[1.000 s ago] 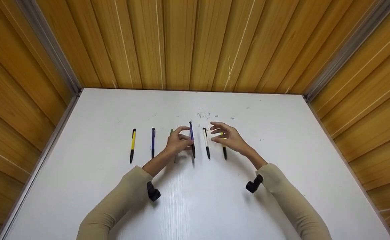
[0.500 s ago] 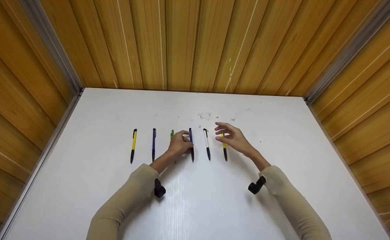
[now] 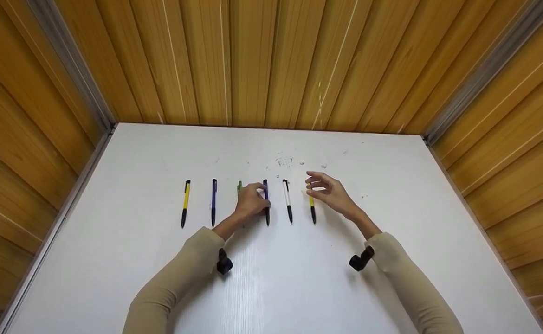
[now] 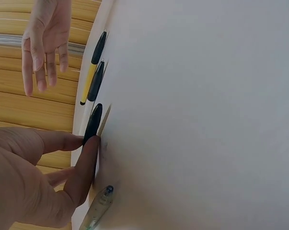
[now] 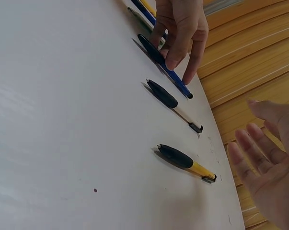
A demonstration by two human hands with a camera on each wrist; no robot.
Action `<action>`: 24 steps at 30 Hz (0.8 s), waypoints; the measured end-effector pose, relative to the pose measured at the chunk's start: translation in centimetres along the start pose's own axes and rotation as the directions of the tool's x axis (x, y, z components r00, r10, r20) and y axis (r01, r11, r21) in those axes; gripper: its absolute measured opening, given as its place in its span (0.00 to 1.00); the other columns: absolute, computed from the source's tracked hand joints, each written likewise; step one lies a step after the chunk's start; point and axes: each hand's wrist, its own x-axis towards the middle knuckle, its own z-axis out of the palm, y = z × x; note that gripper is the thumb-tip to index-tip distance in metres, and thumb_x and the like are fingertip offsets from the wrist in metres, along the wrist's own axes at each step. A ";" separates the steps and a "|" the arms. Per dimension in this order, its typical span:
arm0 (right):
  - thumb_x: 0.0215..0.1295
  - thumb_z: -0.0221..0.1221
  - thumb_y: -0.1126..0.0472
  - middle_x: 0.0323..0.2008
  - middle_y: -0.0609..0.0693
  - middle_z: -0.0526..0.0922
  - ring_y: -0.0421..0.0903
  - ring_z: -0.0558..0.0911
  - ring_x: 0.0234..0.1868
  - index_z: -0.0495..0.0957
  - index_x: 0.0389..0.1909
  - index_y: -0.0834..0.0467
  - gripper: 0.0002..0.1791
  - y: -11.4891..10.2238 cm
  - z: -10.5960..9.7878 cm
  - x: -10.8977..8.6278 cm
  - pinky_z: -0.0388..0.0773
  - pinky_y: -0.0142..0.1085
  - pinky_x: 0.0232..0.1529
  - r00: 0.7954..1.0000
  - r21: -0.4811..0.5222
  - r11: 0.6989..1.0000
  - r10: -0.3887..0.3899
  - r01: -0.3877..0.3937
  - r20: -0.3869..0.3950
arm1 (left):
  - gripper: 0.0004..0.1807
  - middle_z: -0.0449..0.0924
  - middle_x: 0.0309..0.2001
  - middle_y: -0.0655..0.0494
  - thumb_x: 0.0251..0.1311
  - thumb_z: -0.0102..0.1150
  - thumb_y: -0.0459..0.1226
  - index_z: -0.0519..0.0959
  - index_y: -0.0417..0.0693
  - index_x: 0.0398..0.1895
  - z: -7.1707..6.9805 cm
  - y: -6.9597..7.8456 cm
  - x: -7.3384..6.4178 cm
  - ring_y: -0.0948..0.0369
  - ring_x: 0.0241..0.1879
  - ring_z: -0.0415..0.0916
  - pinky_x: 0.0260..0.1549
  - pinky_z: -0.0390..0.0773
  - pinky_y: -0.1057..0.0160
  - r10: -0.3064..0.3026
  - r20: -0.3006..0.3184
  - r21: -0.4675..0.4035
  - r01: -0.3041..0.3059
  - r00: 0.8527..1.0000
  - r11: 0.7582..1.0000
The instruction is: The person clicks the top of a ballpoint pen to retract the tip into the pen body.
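Panels (image 3: 248,60) framing a white bench (image 3: 271,287) as a left hand (image 3: 252,200) is pinching a blue pen (image 3: 267,217)

Wood-look boards are rising at the back and on both sides, meeting at grey metal posts (image 3: 69,60) in the corners. Below them, the bench is spreading across most of the head view. A beige left sleeve (image 3: 167,280) and a matching right sleeve (image 3: 406,278) are reaching in from the near edge. The left hand is bending over the row of pens, its thumb and fingers (image 4: 60,140) closing on the blue pen from either side. The right hand (image 3: 329,190) is hovering with its fingers loosely spread, overlapping the far end of a yellow pen (image 3: 312,208) in the head view.

Six pens are lying roughly parallel, running lengthwise towards the person. The blue pen is resting fourth from the row's left, between a partly hidden green pen (image 3: 239,185) and a white pen (image 3: 287,201). Farther left, a dark-blue pen (image 3: 214,202) and another yellow-and-black pen (image 3: 185,203) are lying well apart. A black wrist camera (image 3: 224,264) is jutting from each cuff. Small dark marks (image 3: 301,163) are dotting the surface beyond the row.
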 end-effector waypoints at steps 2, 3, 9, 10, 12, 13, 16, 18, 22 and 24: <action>0.70 0.61 0.69 0.62 0.73 0.73 0.68 0.75 0.64 0.65 0.73 0.67 0.31 0.1 -0.2 -0.2 0.79 0.27 0.57 1.000 0.013 1.000 0.007 -0.006 -0.004 | 0.26 0.85 0.25 0.47 0.51 0.68 0.24 0.80 0.32 0.57 0.0 0.0 -0.1 0.66 0.18 0.74 0.16 0.71 0.75 0.006 0.000 0.004 -0.006 1.000 1.000; 0.70 0.61 0.69 0.62 0.73 0.73 0.68 0.75 0.63 0.65 0.72 0.67 0.31 0.2 -0.3 -0.2 0.79 0.26 0.57 1.000 0.019 1.000 0.008 -0.008 -0.007 | 0.25 0.86 0.26 0.46 0.51 0.68 0.24 0.80 0.32 0.57 0.0 0.1 -0.2 0.66 0.18 0.75 0.17 0.72 0.75 0.009 -0.004 0.006 -0.009 1.000 1.000; 0.70 0.62 0.68 0.60 0.72 0.75 0.68 0.77 0.62 0.67 0.71 0.67 0.30 0.5 -1.1 -0.5 0.79 0.24 0.57 0.999 0.011 1.000 -0.001 0.001 -0.033 | 0.22 0.85 0.34 0.44 0.56 0.67 0.25 0.81 0.35 0.57 0.3 0.4 -0.3 0.62 0.23 0.79 0.20 0.79 0.73 0.081 -0.053 -0.028 -0.083 0.995 0.996; 0.70 0.62 0.68 0.60 0.73 0.75 0.68 0.77 0.62 0.67 0.71 0.67 0.30 0.5 -1.2 -0.6 0.79 0.24 0.57 0.999 0.005 1.000 -0.005 0.005 -0.037 | 0.22 0.85 0.35 0.44 0.57 0.67 0.26 0.80 0.35 0.58 0.4 0.5 -0.2 0.59 0.25 0.82 0.22 0.81 0.72 0.100 -0.050 -0.052 -0.103 0.994 0.993; 0.71 0.62 0.67 0.60 0.73 0.75 0.66 0.78 0.61 0.68 0.71 0.66 0.30 0.6 -1.5 -0.6 0.80 0.24 0.57 0.999 0.001 1.000 -0.003 0.003 -0.049 | 0.24 0.85 0.40 0.40 0.59 0.66 0.27 0.79 0.35 0.60 0.7 0.7 -0.1 0.53 0.30 0.86 0.25 0.85 0.69 0.134 -0.023 -0.118 -0.136 0.991 0.984; 0.71 0.62 0.67 0.60 0.73 0.75 0.64 0.79 0.61 0.68 0.71 0.66 0.29 0.7 -1.7 -0.6 0.80 0.24 0.56 0.998 0.001 1.000 0.001 -0.001 -0.057 | 0.24 0.85 0.42 0.38 0.59 0.66 0.27 0.78 0.35 0.61 0.9 0.9 0.1 0.51 0.34 0.87 0.27 0.86 0.68 0.148 -0.008 -0.148 -0.148 0.989 0.978; 0.71 0.62 0.67 0.61 0.74 0.74 0.58 0.81 0.59 0.70 0.70 0.64 0.28 0.7 -2.3 -0.8 0.80 0.23 0.54 0.996 0.000 1.000 0.025 -0.025 -0.083 | 0.28 0.84 0.47 0.34 0.59 0.67 0.28 0.75 0.34 0.65 1.6 1.3 0.5 0.46 0.41 0.88 0.34 0.89 0.63 0.161 0.049 -0.238 -0.145 0.986 0.960; 0.71 0.61 0.67 0.61 0.74 0.75 0.54 0.81 0.58 0.71 0.69 0.65 0.27 0.7 -2.7 -1.0 0.80 0.22 0.52 0.994 0.002 0.999 0.045 -0.045 -0.101 | 0.31 0.83 0.49 0.33 0.58 0.69 0.28 0.74 0.35 0.66 2.1 1.6 0.8 0.46 0.44 0.88 0.38 0.90 0.61 0.157 0.071 -0.263 -0.133 0.985 0.956; 0.71 0.60 0.70 0.60 0.72 0.76 0.51 0.82 0.57 0.70 0.69 0.68 0.26 0.4 -3.4 -1.4 0.81 0.22 0.52 0.989 0.019 0.997 0.081 -0.079 -0.124 | 0.33 0.83 0.49 0.34 0.54 0.73 0.28 0.74 0.36 0.65 3.1 2.0 1.2 0.46 0.46 0.87 0.41 0.90 0.59 0.139 0.070 -0.224 -0.120 0.988 0.967; 0.71 0.59 0.71 0.60 0.72 0.76 0.52 0.82 0.58 0.70 0.69 0.70 0.26 0.1 -3.6 -1.7 0.82 0.23 0.52 0.988 0.025 0.996 0.094 -0.091 -0.126 | 0.33 0.84 0.48 0.36 0.52 0.74 0.28 0.75 0.37 0.64 3.4 2.2 1.3 0.47 0.46 0.86 0.41 0.89 0.59 0.128 0.050 -0.158 -0.119 0.991 0.980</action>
